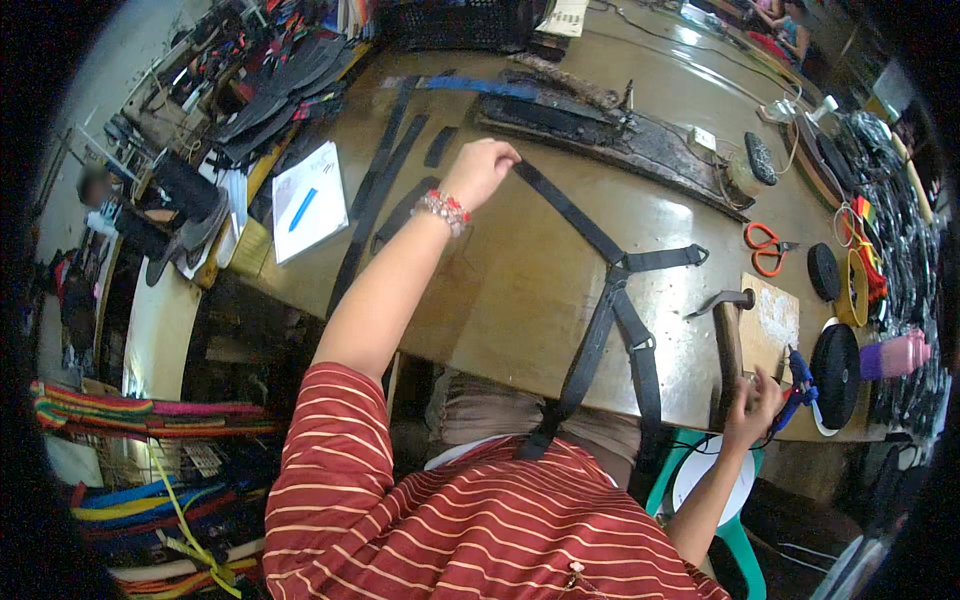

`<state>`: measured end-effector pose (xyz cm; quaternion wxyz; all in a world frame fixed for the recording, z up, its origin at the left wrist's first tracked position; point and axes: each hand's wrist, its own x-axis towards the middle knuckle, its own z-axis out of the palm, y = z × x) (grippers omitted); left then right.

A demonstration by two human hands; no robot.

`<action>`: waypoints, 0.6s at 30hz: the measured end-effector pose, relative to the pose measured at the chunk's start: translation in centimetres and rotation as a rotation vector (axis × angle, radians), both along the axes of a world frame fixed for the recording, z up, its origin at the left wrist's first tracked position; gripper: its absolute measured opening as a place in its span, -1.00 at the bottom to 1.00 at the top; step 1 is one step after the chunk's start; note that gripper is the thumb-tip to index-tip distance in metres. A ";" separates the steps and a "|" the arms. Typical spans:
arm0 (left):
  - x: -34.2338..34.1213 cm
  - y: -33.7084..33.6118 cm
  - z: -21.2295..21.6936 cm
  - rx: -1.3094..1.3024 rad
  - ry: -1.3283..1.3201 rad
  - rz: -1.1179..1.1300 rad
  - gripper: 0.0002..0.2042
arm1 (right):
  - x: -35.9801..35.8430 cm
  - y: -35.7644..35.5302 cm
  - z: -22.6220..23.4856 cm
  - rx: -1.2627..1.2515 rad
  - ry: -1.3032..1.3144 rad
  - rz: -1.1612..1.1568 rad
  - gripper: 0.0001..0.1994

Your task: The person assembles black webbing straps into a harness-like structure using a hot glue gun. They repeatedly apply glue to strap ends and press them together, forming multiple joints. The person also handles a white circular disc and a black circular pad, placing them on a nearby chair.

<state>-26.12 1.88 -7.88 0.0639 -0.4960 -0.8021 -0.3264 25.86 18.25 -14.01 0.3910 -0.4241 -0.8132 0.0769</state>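
My left hand, a beaded bracelet at its wrist, pinches the end of a black webbing strap harness over the table. From a joint near the middle, one short strap runs right to a ring; two longer ones hang over the near table edge towards my lap, one with a metal buckle. At the right edge, my right hand has its fingers loosely bent and apart, with nothing seen in them. It is beside the hammer's wooden handle and a blue glue gun.
Orange-handled scissors, black webbing rolls and a pale board lie at the right. A long dark board crosses the back. Cut black straps and white paper with a blue pen lie left.
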 end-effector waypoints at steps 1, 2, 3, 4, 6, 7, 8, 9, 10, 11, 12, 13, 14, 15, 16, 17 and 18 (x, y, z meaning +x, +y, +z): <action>-1.4 1.2 0.2 -0.016 0.035 -0.045 -0.86 | -0.9 0.0 0.3 -0.059 -0.018 0.066 -0.69; -2.4 2.7 0.4 0.022 0.159 -0.092 -0.85 | -1.7 0.0 0.7 -0.149 -0.028 0.114 -0.68; -3.2 4.4 0.6 0.038 0.268 -0.125 -0.84 | -2.4 0.1 1.1 -0.149 -0.014 0.135 -0.67; -3.8 6.0 0.8 0.049 0.376 -0.160 -0.82 | -2.8 0.2 1.6 -0.149 -0.070 0.107 -0.67; -4.6 8.4 1.0 -0.027 0.437 -0.170 -0.72 | -3.5 0.3 2.4 -0.202 -0.153 0.027 -0.67; -4.9 9.1 0.9 -0.145 0.466 -0.141 -0.70 | -3.8 0.3 2.7 -0.157 -0.117 0.077 -0.68; -5.2 9.4 0.9 -0.222 0.524 -0.124 -0.68 | -4.0 0.3 3.2 -0.054 -0.178 0.066 -0.70; -5.4 9.5 0.8 -0.231 0.563 -0.121 -0.66 | -4.2 0.2 3.6 0.036 -0.192 0.040 -0.71; -5.6 9.3 0.9 -0.194 0.578 -0.150 -0.67 | -4.5 0.1 4.1 0.111 -0.200 0.010 -0.73; -5.6 9.0 1.1 -0.142 0.585 -0.162 -0.71 | -5.0 0.1 4.7 0.150 -0.130 0.020 -0.75; -5.5 8.6 1.6 -0.112 0.577 -0.173 -0.75 | -5.6 -0.1 5.4 0.173 -0.061 0.023 -0.77; -5.1 8.1 2.3 -0.090 0.548 -0.183 -0.80 | -6.4 -0.4 6.2 0.235 0.028 0.059 -0.79; -4.5 7.7 3.2 -0.130 0.487 -0.186 -0.84 | -7.5 -0.7 7.1 0.017 0.099 0.060 -0.83; -3.5 7.5 4.3 0.000 0.414 -0.190 -0.87 | -9.1 -0.6 8.1 -0.007 0.118 0.182 -0.87; -2.1 7.4 5.6 0.140 0.401 -0.197 -0.83 | -11.0 -0.8 8.9 -0.087 0.147 0.268 -0.88; -0.3 6.9 6.7 0.225 0.112 -0.245 -0.82 | -12.9 -1.0 9.7 -0.200 0.192 0.372 -0.88; 2.0 6.3 7.6 0.254 -0.201 -0.274 -0.80 | -15.1 -1.2 10.2 -0.387 0.201 0.397 -0.86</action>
